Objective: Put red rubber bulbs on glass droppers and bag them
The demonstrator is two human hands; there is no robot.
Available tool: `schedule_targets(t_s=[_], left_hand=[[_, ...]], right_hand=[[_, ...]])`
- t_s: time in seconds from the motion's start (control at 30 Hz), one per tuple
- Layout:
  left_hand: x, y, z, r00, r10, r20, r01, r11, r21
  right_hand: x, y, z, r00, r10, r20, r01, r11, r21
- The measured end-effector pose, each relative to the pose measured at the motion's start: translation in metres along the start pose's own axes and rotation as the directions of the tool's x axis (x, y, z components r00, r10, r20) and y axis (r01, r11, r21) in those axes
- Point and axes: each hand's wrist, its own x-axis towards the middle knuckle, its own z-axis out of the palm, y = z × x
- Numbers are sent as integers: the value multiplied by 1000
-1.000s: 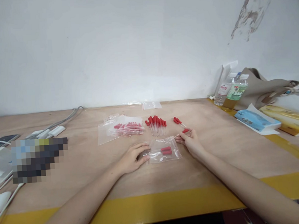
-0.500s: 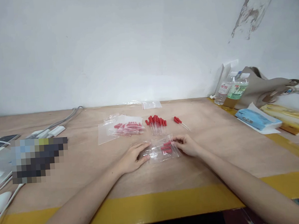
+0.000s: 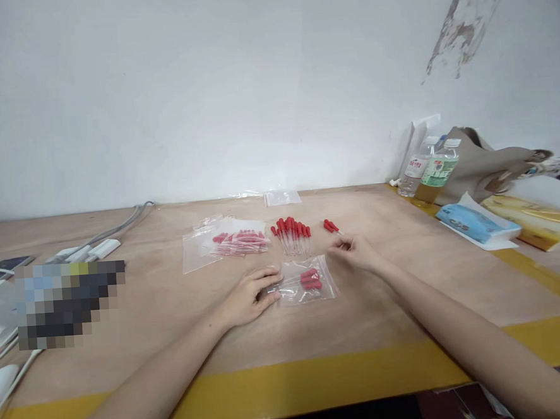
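My left hand point(image 3: 250, 296) lies flat on the wooden table point(image 3: 407, 271), fingers spread, pressing the left end of a small clear zip bag point(image 3: 308, 282) that holds several red-capped droppers. My right hand point(image 3: 356, 254) hovers just behind and to the right of that bag, fingers loosely curled, empty as far as I can see. Its fingertips are close to two loose red-capped droppers point(image 3: 331, 226). A row of several more droppers point(image 3: 293, 232) lies behind the bag. A filled bag of droppers point(image 3: 234, 241) rests to the left of them.
Empty clear bags point(image 3: 283, 197) lie by the wall. Two plastic bottles point(image 3: 429, 169), a beige bag point(image 3: 490, 165) and a blue packet point(image 3: 475, 224) stand at the right. Cables and white adapters point(image 3: 86, 250) are at the left. A yellow strip point(image 3: 272, 396) edges the table front.
My right hand carried a dropper to the small bag's mouth, left it inside, then drew back toward the two loose droppers. My left hand stayed on the bag.
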Motion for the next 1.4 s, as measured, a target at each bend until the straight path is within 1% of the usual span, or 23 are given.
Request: schedule_targets(t_s=[0.03, 0.07, 0.1, 0.17, 0.3, 0.33, 0.4, 0.5, 0.57, 0.7, 0.77, 0.8, 0.83, 0.9, 1.0, 1.07, 1.13, 1.2, 1.3, 1.4], left_hand=[[0, 0, 0, 1000, -1, -1, 1, 1000, -1], [0, -1, 0, 1000, 1, -3, -1, 1000, -3], [0, -1, 1, 1000, 7, -9, -7, 1000, -6], [0, -2, 2, 1000, 18, -18, -18, 1000, -14], [-1, -4, 3, 1000, 11, -11, -11, 1000, -22], [-1, -4, 2, 1000, 6, -6, -6, 1000, -20], [-1, -3, 2, 1000, 5, 2, -5, 1000, -15], [0, -3, 1, 1000, 14, 9, -13, 1000, -21], [0, -3, 1, 1000, 16, 8, -16, 1000, -24], [0, -3, 2, 1000, 21, -2, -21, 999, -28], [0, -3, 2, 1000, 22, -4, -22, 999, -31], [0, -4, 2, 1000, 20, -4, -20, 999, -31], [-1, -4, 2, 1000, 17, -1, -17, 999, -30], [-1, -4, 2, 1000, 10, 5, -10, 1000, -27], [-1, -4, 2, 1000, 6, 11, -6, 1000, -23], [-1, -4, 2, 1000, 13, 14, -13, 1000, -21], [-1, -4, 2, 1000, 16, 16, -16, 1000, -17], [-1, -4, 2, 1000, 12, 19, -12, 1000, -15], [0, -3, 1, 1000, 6, 19, -6, 1000, -18], [0, -3, 1, 1000, 5, 17, -4, 1000, -19]], right_hand=[[8, 2, -7, 996, 28, -84, -37, 993, -109], [17, 4, -12, 988, 36, -148, -69, 971, -228], [25, 6, -16, 980, 44, -193, -104, 945, -312], [38, 7, -18, 969, 60, -239, -149, 915, -376], [54, 9, -7, 925, 215, -312, -325, 874, -362], [57, 9, -4, 915, 251, -316, -357, 869, -343], [60, 12, 0, 908, 287, -306, -379, 874, -304], [63, 13, -1, 908, 294, -299, -371, 896, -245], [61, 12, -4, 912, 277, -303, -343, 919, -193], [47, 5, -3, 917, 197, -348, -236, 969, -74], [33, 4, 3, 925, 168, -341, -161, 986, 50], [26, 5, 7, 933, 164, -320, -112, 978, 177], [18, 6, 11, 941, 171, -291, -78, 949, 305], [4, 8, 19, 940, 211, -268, -54, 867, 495], [-9, 8, 26, 913, 325, -247, -89, 750, 655], [-11, 7, 25, 890, 374, -261, -102, 721, 685], [-11, 6, 21, 865, 374, -334, -71, 750, 657], [-10, 5, 16, 848, 340, -406, -29, 795, 606], [-12, 4, 13, 854, 299, -426, 1, 818, 576], [-15, 2, 18, 866, 302, -399, 5, 792, 610]])
